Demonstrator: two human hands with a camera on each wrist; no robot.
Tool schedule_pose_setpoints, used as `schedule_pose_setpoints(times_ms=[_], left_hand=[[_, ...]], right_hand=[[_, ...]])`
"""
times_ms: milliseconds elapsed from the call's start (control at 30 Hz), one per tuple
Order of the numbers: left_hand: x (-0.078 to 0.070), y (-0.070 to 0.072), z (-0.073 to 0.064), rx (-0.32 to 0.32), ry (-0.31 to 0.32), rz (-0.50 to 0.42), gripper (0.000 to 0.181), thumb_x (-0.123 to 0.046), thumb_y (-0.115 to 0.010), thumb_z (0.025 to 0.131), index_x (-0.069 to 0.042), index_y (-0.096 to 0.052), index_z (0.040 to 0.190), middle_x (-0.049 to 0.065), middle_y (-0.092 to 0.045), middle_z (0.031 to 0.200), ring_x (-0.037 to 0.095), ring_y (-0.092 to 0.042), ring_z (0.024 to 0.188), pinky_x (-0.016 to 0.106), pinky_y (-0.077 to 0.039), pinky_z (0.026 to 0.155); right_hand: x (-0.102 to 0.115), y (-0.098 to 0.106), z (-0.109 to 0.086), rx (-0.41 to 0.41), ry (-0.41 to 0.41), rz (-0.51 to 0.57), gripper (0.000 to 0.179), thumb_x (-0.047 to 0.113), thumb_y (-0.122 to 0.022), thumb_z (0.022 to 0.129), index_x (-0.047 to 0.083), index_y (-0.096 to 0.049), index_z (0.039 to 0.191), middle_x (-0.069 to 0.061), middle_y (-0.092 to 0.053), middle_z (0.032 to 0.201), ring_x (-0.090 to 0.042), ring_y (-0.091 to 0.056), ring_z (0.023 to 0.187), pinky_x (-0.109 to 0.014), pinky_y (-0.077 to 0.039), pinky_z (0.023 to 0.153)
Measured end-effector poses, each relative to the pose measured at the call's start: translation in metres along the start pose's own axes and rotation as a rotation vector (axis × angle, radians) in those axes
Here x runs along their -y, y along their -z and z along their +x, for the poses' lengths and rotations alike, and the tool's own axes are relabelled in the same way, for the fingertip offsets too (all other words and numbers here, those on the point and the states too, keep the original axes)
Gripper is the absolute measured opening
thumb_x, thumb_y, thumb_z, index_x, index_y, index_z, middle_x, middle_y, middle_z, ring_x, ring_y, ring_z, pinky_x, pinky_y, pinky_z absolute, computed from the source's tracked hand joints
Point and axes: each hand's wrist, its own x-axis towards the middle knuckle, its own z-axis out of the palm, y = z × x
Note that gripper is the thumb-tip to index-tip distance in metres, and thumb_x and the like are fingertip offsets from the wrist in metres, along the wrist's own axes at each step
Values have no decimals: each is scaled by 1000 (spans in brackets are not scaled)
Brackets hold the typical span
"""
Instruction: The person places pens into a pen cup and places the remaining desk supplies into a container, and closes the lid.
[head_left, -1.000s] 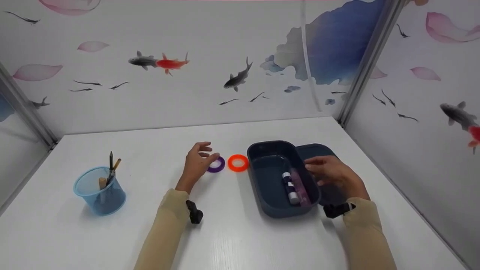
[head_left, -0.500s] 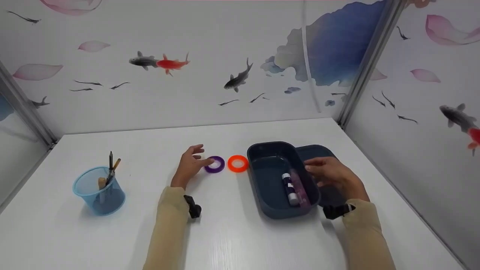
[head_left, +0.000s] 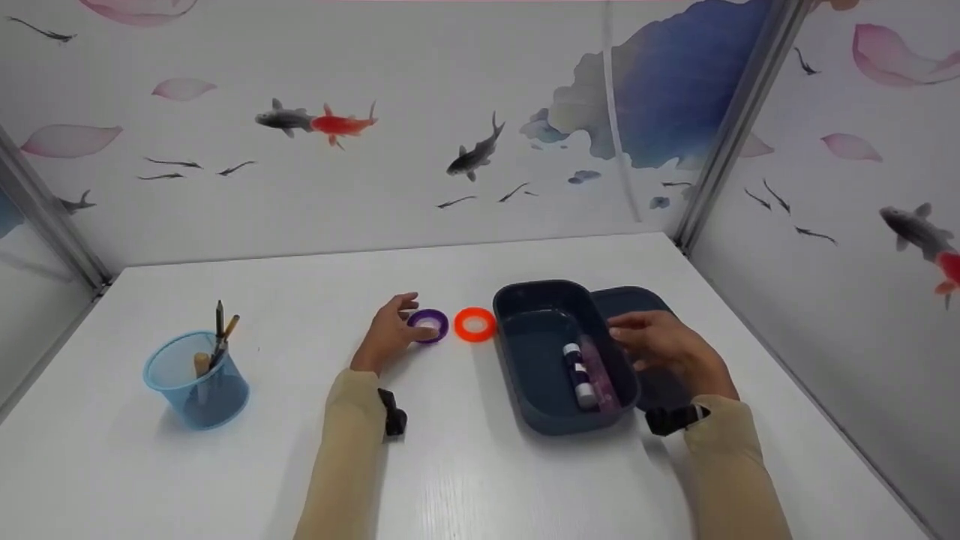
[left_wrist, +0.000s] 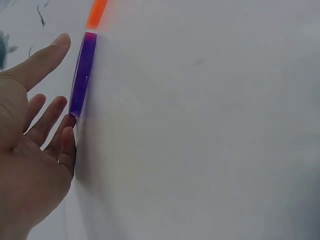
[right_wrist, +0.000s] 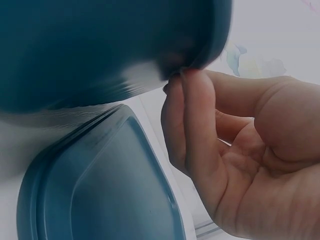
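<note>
A purple tape ring (head_left: 440, 328) lies flat on the white table. My left hand (head_left: 386, 336) is at its left side, thumb over the ring and fingers loosely bent. In the left wrist view a fingertip meets the edge of the purple ring (left_wrist: 82, 75), while the thumb stands apart from it. My right hand (head_left: 671, 349) holds the right rim of the dark blue box (head_left: 525, 360) with bent fingertips; the right wrist view has those fingers (right_wrist: 200, 110) against the box wall (right_wrist: 100, 50). Inside the box lie a glue stick (head_left: 579, 375) and a pinkish, see-through tube-like item (head_left: 598, 371).
An orange tape ring (head_left: 475, 325) lies between the purple ring and the box. The box's dark blue lid (head_left: 637, 300) lies behind and right of it. At the left stands a light blue mesh pen cup (head_left: 199, 382) with pencils. Printed wall panels enclose the table.
My left hand first drew back slightly left, then came right again, lower, with the thumb now over the purple ring. The right hand and box have stayed in place.
</note>
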Motion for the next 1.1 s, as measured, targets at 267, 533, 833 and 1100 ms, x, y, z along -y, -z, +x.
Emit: schedule_pose_setpoints(times_ms=[267, 533, 833, 1100], left_hand=[[1, 0, -3, 55, 5, 27, 86, -17, -81, 85, -16, -33, 156, 8, -42, 158, 32, -39, 147, 51, -29, 124], [0, -1, -2, 70, -10, 109, 90, -16, -83, 82, -17, -33, 157, 9, -40, 159, 33, -36, 148, 54, -27, 125], [1, -5, -1, 45, 24, 146, 91, -18, -83, 82, -18, -31, 157, 8, -43, 157, 33, -37, 147, 57, -27, 124], [-1, -7, 0, 20, 18, 158, 88, -15, -82, 83, -13, -33, 156, 11, -46, 154, 33, -37, 145, 53, -28, 124]], right_hand=[[0, 1, -1, 12, 17, -19, 56, 34, -62, 100, 7, -49, 146, -15, -60, 138, -21, -64, 111, -33, -59, 79], [-1, 1, 0, 9, 44, -16, 55, 31, -62, 100, 4, -49, 146, -15, -63, 135, -20, -65, 110, -33, -59, 77], [0, 0, 0, 11, 39, -19, 53, 31, -62, 100, 4, -50, 145, -17, -61, 137, -21, -65, 111, -33, -60, 77], [0, 1, 1, 6, 30, -16, 54, 31, -62, 100, 4, -50, 145, -15, -61, 134, -19, -65, 105, -32, -59, 75]])
